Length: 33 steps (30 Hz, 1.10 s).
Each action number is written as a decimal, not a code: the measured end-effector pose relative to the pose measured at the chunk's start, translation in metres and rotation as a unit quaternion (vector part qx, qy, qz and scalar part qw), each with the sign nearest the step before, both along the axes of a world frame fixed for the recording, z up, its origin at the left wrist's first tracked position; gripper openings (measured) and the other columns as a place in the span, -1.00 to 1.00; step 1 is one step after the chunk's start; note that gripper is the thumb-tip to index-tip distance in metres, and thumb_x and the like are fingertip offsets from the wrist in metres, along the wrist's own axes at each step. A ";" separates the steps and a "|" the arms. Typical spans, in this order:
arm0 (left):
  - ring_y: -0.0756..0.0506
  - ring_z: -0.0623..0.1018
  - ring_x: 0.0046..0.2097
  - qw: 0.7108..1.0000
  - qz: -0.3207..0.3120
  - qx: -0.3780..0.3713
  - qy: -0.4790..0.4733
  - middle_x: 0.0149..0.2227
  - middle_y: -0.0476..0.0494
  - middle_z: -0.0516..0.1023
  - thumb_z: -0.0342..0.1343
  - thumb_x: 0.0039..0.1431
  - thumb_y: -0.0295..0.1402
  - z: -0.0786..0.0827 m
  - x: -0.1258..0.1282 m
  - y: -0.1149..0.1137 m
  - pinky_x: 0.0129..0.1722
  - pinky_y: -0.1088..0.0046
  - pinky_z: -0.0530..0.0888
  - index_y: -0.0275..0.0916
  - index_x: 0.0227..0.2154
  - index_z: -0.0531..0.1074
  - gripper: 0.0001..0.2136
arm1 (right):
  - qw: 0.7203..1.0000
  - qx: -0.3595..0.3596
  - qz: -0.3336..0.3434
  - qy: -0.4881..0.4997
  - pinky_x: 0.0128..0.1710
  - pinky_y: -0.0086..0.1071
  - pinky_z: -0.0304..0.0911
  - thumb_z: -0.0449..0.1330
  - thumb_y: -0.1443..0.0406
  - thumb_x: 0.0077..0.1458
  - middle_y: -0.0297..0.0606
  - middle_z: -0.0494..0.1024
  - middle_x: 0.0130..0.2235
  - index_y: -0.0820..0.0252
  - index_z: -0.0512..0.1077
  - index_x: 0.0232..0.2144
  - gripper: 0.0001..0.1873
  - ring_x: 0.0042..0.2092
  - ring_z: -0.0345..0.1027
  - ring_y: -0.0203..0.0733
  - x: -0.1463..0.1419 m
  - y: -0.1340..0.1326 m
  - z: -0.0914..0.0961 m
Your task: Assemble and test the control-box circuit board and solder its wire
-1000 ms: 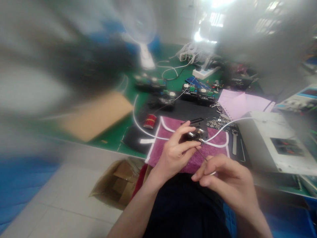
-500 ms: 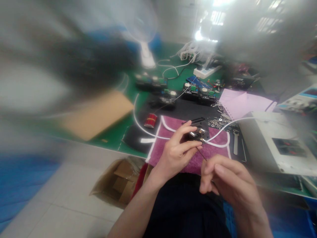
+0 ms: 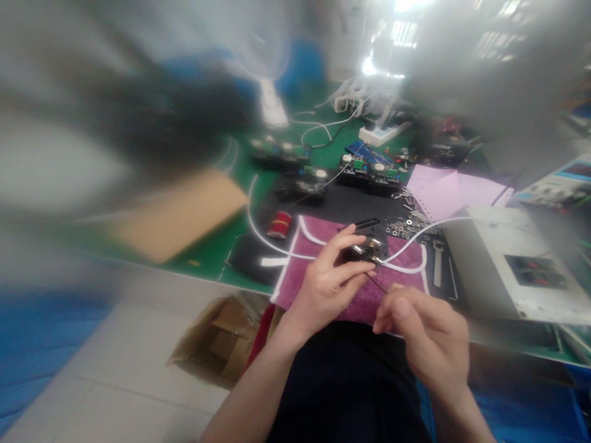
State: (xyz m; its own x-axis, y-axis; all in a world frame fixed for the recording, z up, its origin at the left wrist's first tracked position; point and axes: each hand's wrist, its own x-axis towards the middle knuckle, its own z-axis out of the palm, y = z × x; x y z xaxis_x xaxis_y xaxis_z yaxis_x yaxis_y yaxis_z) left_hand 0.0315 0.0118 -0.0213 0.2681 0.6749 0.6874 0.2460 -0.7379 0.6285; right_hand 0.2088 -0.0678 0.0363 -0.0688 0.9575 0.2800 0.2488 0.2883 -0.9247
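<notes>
On a purple cloth with white edging lies a black metal assembly with shiny cylindrical posts. My left hand grips its near-left side, fingers curled against it. My right hand is closed on a thin dark rod, probably a hex key. The rod's far end meets the near edge of the assembly by my left fingertips; the exact contact is hidden. A white cord runs behind and beside the assembly.
Loose screws, nuts and washers lie beyond the cloth, with a wrench to its right. A grey box stands at right. Circuit-board units, pink papers and a red spool surround the black mat.
My right hand has turned and shifted slightly up and right, still holding the thin rod. My left hand and the black assembly have stayed in place.
</notes>
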 end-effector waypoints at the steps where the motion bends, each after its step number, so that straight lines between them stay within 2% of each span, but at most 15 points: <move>1: -0.33 0.39 0.46 1.000 -0.001 0.000 0.001 0.29 -0.24 0.49 0.28 0.34 -0.54 0.000 0.000 0.000 0.41 -0.17 0.46 -0.14 -0.03 0.66 -0.77 | 1.000 -0.008 -0.001 0.006 -0.37 -0.41 0.26 0.17 0.22 0.48 -0.37 0.58 -0.47 0.13 0.56 -0.42 -0.62 -0.43 0.45 -0.32 -0.001 -0.001 0.000; 7: -0.32 0.37 0.47 1.000 -0.001 -0.005 -0.006 0.29 -0.26 0.49 0.29 0.33 -0.56 -0.001 0.001 0.000 0.42 -0.13 0.46 -0.17 -0.04 0.66 -0.78 | 0.991 -0.085 0.022 0.105 -0.37 -0.41 0.27 0.06 0.18 0.53 -0.33 0.60 -0.46 0.13 0.62 -0.31 -0.58 -0.43 0.45 -0.30 0.001 -0.004 -0.003; 11: -0.32 0.38 0.47 1.000 -0.004 -0.003 -0.011 0.28 -0.25 0.50 0.30 0.33 -0.56 0.000 0.002 0.000 0.42 -0.14 0.46 -0.18 -0.06 0.66 -0.79 | 0.960 -0.159 0.104 0.208 -0.40 -0.40 0.19 0.10 0.17 0.49 -0.30 0.61 -0.47 0.12 0.63 -0.24 -0.66 -0.44 0.41 -0.28 0.009 -0.002 -0.008; 14: -0.32 0.39 0.46 1.000 -0.002 0.000 -0.012 0.28 -0.24 0.50 0.30 0.33 -0.54 0.001 0.002 0.000 0.41 -0.16 0.47 -0.16 -0.06 0.65 -0.80 | 0.940 -0.189 0.139 0.246 -0.41 -0.40 0.15 0.14 0.17 0.47 -0.27 0.63 -0.45 0.11 0.64 -0.20 -0.70 -0.43 0.39 -0.28 0.014 -0.002 -0.008; 28: -0.32 0.40 0.46 1.000 0.000 0.002 -0.014 0.27 -0.26 0.51 0.31 0.31 -0.56 0.001 0.003 0.000 0.41 -0.17 0.47 -0.19 -0.08 0.65 -0.81 | 0.905 -0.223 0.171 0.320 -0.42 -0.38 0.11 0.13 0.20 0.47 -0.18 0.68 -0.39 0.12 0.65 -0.17 -0.71 -0.37 0.48 -0.22 0.013 -0.003 -0.005; 33: -0.32 0.40 0.46 1.000 0.001 0.000 -0.015 0.26 -0.25 0.52 0.31 0.32 -0.55 0.002 0.003 0.000 0.42 -0.18 0.45 -0.18 -0.07 0.65 -0.80 | 0.896 -0.201 0.179 0.353 -0.44 -0.38 0.10 0.11 0.22 0.48 -0.21 0.66 -0.40 0.09 0.63 -0.16 -0.72 -0.38 0.43 -0.22 0.012 -0.003 -0.007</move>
State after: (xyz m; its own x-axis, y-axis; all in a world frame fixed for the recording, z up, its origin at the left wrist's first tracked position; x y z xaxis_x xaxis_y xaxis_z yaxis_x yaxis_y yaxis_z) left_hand 0.0347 0.0118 -0.0196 0.2455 0.6753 0.6955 0.2284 -0.7375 0.6355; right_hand 0.2208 -0.0705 0.0293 -0.3334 0.9427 0.0132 -0.4820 -0.1584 -0.8617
